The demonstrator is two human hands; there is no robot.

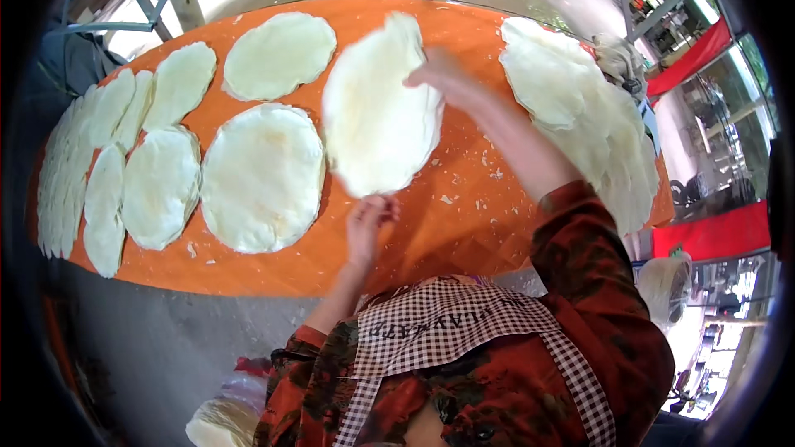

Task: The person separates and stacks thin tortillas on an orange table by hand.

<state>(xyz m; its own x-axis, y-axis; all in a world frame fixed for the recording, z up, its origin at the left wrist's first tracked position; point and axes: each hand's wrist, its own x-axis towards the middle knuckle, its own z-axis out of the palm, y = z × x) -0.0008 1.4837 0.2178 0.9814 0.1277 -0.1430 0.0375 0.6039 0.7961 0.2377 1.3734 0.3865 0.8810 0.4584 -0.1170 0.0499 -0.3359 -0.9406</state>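
My right hand (442, 77) is at the upper right edge of a pale, thin flatbread-like round (379, 112), with thumb and fingers closed on that edge. Motion blurs both the hand and the round, whose top corner is lifted into a point. Just below its lower edge is my left hand (366, 226), fingers curled; whether they touch the round cannot be told. To the left lies a stack of similar rounds (264, 177), with a single-looking round (279, 56) beyond it. All rest on an orange-covered table (472, 198).
More rounds (163, 186) and an overlapping row (68, 174) fill the table's left end. A heap of overlapping sheets (596, 130) covers the right end, beside a crumpled cloth (618, 62). Pale crumbs dot the cover. Below left, a bagged stack (227, 416) sits near the grey floor (168, 329).
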